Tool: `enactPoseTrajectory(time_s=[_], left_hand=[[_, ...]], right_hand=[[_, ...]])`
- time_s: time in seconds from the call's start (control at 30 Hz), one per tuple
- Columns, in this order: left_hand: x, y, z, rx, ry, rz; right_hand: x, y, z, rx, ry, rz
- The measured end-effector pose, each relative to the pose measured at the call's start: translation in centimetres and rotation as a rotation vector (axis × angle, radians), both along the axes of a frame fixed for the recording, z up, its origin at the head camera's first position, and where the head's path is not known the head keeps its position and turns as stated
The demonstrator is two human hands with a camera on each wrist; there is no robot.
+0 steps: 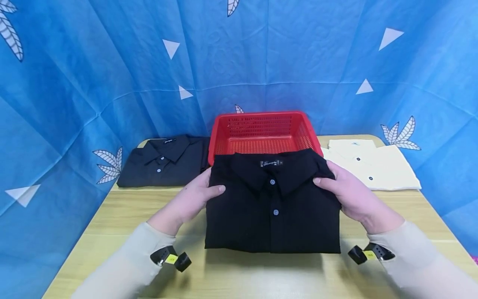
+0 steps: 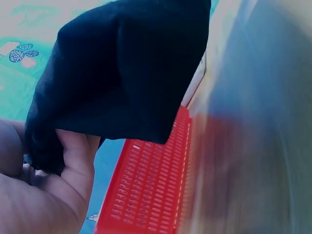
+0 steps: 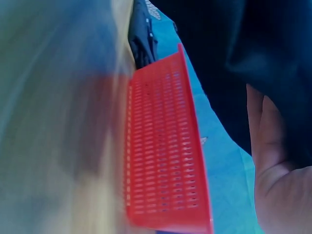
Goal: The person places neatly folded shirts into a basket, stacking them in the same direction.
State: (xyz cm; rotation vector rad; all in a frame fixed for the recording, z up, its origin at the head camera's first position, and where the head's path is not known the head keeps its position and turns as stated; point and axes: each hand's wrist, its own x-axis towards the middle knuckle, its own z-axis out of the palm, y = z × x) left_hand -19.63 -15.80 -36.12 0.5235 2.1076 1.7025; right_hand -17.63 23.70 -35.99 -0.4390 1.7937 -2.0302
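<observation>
Between both hands hangs a folded black shirt point(image 1: 242, 216), raised above the table, its collar at the far side and two buttons showing down the front. My left hand point(image 1: 196, 195) grips its left edge, thumb on top and fingers underneath. On the opposite edge my right hand point(image 1: 349, 195) holds the cloth the same way. Both wrist views show fingers tucked under the shirt's fold. Just beyond the shirt stands a red plastic basket point(image 1: 261, 119), whose near wall is partly hidden by the cloth in the head view.
To the basket's left lies a folded dark shirt point(image 1: 145, 170). A folded cream shirt point(image 1: 388, 170) with dark buttons lies on the right. The wooden table point(image 1: 123, 232) backs onto a blue patterned curtain point(image 1: 298, 54).
</observation>
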Motion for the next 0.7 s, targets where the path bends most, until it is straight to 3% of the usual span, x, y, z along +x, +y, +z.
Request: enactPoseTrajectory(time_s=[0.3, 0.57, 0.7], left_hand=[[-1.7, 0.0, 0.4, -0.037, 0.045, 0.053], [-3.8, 0.0, 1.1, -0.082, 0.056, 0.073], [-4.9, 0.2, 1.6, -0.060, 0.041, 0.080]], right_hand=[[-2.3, -0.2, 1.7, 0.038, 0.030, -0.009], [-4.7, -0.5, 1.7, 0.061, 0.024, -0.028], [-5.9, -0.9, 1.8, 0.050, 0.017, -0.047]])
